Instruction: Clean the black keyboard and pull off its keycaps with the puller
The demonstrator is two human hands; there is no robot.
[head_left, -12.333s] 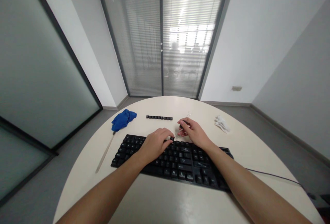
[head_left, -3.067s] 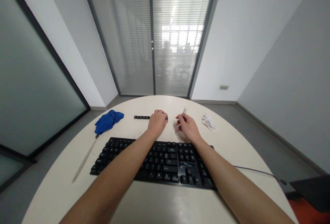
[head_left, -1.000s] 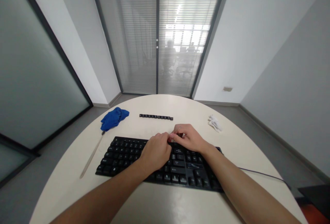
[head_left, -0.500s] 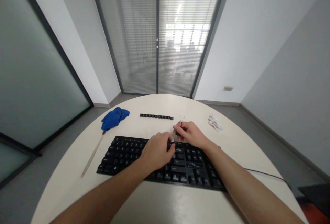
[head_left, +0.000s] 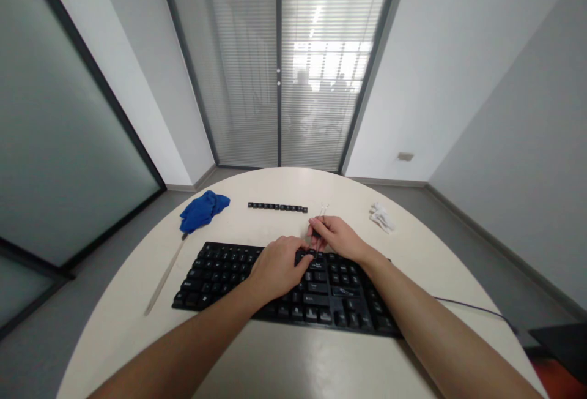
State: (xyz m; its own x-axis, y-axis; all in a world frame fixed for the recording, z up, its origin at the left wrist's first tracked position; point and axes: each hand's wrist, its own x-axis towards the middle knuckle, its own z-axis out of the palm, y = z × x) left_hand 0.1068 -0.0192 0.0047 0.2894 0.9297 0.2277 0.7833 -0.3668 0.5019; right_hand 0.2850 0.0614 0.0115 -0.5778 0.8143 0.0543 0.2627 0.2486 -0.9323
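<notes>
A black keyboard (head_left: 316, 299) lies across the table in front of me. My left hand (head_left: 280, 264) rests on its upper middle part, thumb and fingertips close together at the top row; what lies between them, if anything, is too small to tell. Just right of it, my right hand (head_left: 334, 237) pinches a thin wire tool (head_left: 323, 210) with a dark grip. The tool's looped end points away from me and its lower prongs reach down to the top row of keys. Beyond the hands lies a row of small black keycaps (head_left: 277, 207).
The round cream table (head_left: 293, 362) also holds a blue cloth (head_left: 202, 210) at the left, a thin stick (head_left: 165, 276) below it, and a crumpled white cloth (head_left: 381, 218) at the right. A black cable (head_left: 470, 306) runs off the right side.
The wire tool in my right hand has tilted, and its prongs now reach the keys beside my left fingertips. My left thumb has shifted slightly right.
</notes>
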